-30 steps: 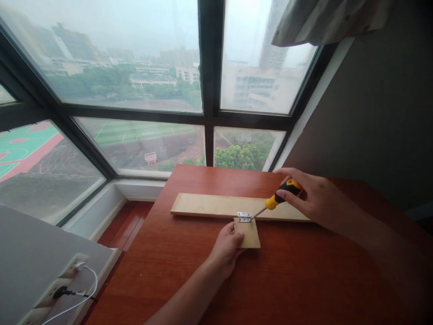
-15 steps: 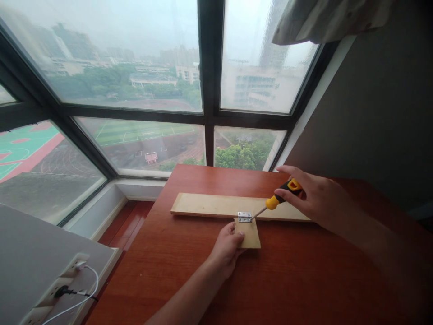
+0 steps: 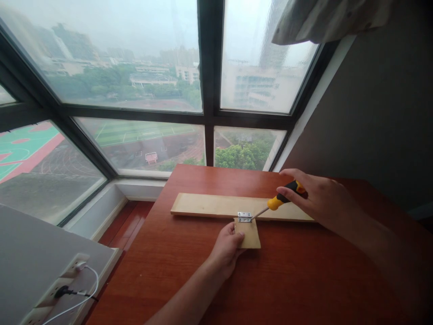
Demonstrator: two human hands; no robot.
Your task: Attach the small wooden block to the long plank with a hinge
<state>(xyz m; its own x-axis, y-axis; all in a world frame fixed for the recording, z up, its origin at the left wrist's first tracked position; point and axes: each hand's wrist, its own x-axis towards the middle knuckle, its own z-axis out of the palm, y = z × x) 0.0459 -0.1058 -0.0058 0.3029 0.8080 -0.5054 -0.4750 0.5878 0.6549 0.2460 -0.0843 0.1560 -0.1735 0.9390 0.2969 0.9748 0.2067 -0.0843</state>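
Two bare hands work at a small metal hinge just below the middle of the frame, where it bridges a long pale wooden board and a small square wooden piece touching the board's near edge. The right hand, at right of centre, has its fingers wrapped around the yellow-and-black handle of a screwdriver, whose thin shaft slants down-left with its tip on the hinge. The left hand, below centre, presses curled fingers against the small piece's left edge. Both pieces lie on a reddish-brown wooden table. Large dark-framed windows fill the upper frame; a white power strip with plugged cables sits lower left.
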